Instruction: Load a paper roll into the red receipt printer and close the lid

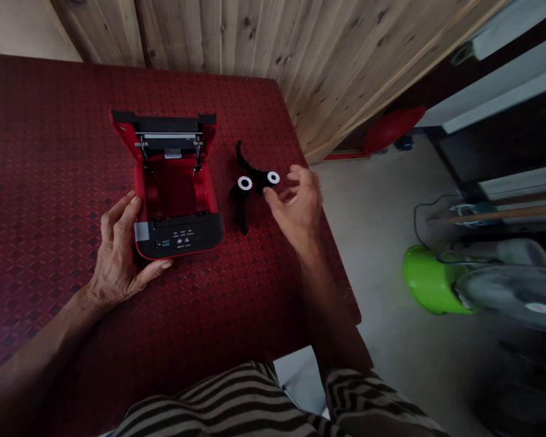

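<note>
A small red and black label printer [186,233] stands on the table with its lid [168,124] raised. Its red inner bay shows no roll. My left hand [118,249] holds the printer's front left corner, fingers along the side and thumb by the front edge. To the right of the printer lie two black rolls with white cores: a nearer roll [241,191] with a loose tail toward me, and a farther roll [260,181] with a curled tail pointing away. My right hand [298,203] is just right of the farther roll, fingers apart and slightly blurred, its thumb close to the roll.
The red patterned table [50,152] meets a wooden plank wall [236,36] at the back. Beyond the table's right edge is the grey floor [364,218], with a bright green bin [430,279], a fan [514,297] and a dark cable.
</note>
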The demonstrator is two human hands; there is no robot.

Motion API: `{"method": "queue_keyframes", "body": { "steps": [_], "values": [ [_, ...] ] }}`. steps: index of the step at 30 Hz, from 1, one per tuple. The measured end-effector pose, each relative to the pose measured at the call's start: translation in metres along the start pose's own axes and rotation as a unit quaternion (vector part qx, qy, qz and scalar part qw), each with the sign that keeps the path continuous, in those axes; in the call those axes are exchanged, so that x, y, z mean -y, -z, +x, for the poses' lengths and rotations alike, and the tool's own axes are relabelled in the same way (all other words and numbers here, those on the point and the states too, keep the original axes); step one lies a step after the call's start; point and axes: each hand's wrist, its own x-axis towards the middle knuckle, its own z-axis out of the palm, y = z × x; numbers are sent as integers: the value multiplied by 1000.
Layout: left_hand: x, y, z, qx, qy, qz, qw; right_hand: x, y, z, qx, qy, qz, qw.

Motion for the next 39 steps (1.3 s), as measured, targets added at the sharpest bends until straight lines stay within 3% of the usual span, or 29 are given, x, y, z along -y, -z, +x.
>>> {"method": "queue_keyframes", "body": {
  "steps": [2,4,6,8,11,13,15,18,22,25,26,28,30,32,35,39],
  "values": [
    [0,0,0,1,2,-1,1000,20,17,-1,-14,42,-1,999],
    [0,0,0,0,4,0,1000,43,23,0,42,87,-8,995],
    [1,0,-1,2,5,1,1000,63,15,0,107,116,-43,987],
    [1,0,-1,4,7,0,1000,74,-2,1,157,103,-102,977],
    [0,0,-1,7,6,-8,1000,75,-22,4,211,63,-169,961],
    [0,0,-1,7,3,-14,1000,69,-24,9,230,51,-161,958],
    [0,0,-1,8,2,-19,1000,63,-13,14,220,39,-98,970],
    [1,3,0,-6,11,-31,999,62,18,21,198,18,90,976],
    [-8,17,6,-79,25,-36,996,84,54,20,255,-14,305,917],
    [-29,34,17,-135,17,-33,990,107,62,9,300,-25,358,884],
    [-38,40,22,-130,13,-46,990,115,61,5,314,-23,364,877],
    [-55,49,33,-80,22,-108,991,131,60,-3,333,-4,365,869],
    [-67,54,45,-25,10,-106,994,146,60,-10,348,30,358,866],
    [-74,56,53,-26,-2,-122,992,156,63,-13,359,58,347,864],
    [-76,57,58,-27,41,-228,972,162,72,-12,385,57,338,857],
    [-74,63,55,-4,151,-426,892,158,79,-2,380,34,388,839]
  ]
}}
